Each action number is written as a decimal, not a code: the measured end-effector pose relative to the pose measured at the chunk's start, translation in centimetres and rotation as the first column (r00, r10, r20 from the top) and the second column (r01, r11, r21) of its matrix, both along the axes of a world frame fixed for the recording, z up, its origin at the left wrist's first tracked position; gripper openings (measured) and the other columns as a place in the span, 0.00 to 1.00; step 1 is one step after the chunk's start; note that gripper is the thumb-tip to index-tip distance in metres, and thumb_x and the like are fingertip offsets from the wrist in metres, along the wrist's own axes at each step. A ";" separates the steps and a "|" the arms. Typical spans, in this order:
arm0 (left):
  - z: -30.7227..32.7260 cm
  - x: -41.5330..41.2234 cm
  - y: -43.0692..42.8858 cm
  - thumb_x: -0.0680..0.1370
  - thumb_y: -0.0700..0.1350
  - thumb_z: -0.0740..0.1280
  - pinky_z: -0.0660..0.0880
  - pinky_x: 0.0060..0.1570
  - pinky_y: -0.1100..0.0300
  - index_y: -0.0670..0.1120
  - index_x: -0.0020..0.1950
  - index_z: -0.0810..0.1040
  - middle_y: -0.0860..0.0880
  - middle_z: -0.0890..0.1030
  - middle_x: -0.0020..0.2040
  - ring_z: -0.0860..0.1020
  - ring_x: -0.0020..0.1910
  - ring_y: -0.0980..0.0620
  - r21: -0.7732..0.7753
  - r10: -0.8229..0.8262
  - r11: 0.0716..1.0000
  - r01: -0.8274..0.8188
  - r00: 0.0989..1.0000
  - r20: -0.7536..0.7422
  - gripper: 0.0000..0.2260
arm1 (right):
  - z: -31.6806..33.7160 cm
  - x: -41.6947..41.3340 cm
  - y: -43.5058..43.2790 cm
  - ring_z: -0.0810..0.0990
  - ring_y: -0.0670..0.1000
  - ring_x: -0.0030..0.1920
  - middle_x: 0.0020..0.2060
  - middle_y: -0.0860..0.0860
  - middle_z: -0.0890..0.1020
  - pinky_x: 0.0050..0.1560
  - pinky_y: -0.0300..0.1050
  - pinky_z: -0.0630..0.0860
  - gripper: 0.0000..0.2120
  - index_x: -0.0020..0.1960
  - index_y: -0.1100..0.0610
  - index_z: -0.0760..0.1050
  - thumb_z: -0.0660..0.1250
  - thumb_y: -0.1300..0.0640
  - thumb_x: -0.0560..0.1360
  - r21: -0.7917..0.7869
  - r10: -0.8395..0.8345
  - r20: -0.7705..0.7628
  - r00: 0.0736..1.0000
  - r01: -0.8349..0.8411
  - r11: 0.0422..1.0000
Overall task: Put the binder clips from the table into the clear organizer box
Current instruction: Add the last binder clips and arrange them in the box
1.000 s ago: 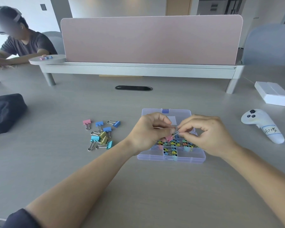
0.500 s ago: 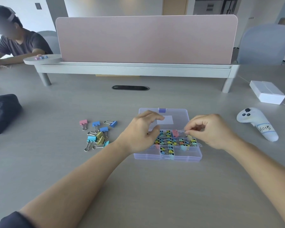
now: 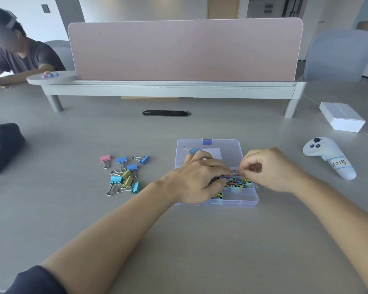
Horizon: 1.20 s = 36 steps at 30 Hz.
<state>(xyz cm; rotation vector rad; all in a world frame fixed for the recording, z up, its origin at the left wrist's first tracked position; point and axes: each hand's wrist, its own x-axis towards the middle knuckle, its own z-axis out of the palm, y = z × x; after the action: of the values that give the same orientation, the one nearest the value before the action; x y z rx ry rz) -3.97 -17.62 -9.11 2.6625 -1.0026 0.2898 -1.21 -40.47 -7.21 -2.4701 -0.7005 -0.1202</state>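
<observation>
Grey counter [image 3: 179,240] carries loose binder clips [image 3: 125,177] left of the clear organizer box [image 3: 238,200]. Right grip [image 3: 272,168] pinches a wire handle [image 3: 235,171] over it; left grip [image 3: 198,179] curls there, hold hidden. Clips look light and springy; handles seem best.

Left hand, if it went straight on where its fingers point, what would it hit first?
Probably the clip the right hand pinches over the box, just ahead of the left hand; depth is unclear.
</observation>
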 end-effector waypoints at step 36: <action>0.1 0.1 -0.7 0.77 0.61 0.50 0.64 0.60 0.50 0.52 0.61 0.76 0.58 0.76 0.57 0.70 0.55 0.49 0.039 -0.021 0.999 0.020 1.000 0.019 0.23 | 0.2 -0.7 1.0 0.74 0.41 0.36 0.38 0.40 0.77 0.40 0.46 0.75 0.11 0.43 0.49 0.83 0.64 0.60 0.70 -0.186 -0.041 0.081 0.996 0.056 0.981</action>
<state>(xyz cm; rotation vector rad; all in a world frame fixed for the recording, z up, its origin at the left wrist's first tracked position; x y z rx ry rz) -3.85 -18.29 -9.01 2.6868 -1.0511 0.2956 -1.87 -39.47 -6.96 -2.6763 -0.7130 -0.1763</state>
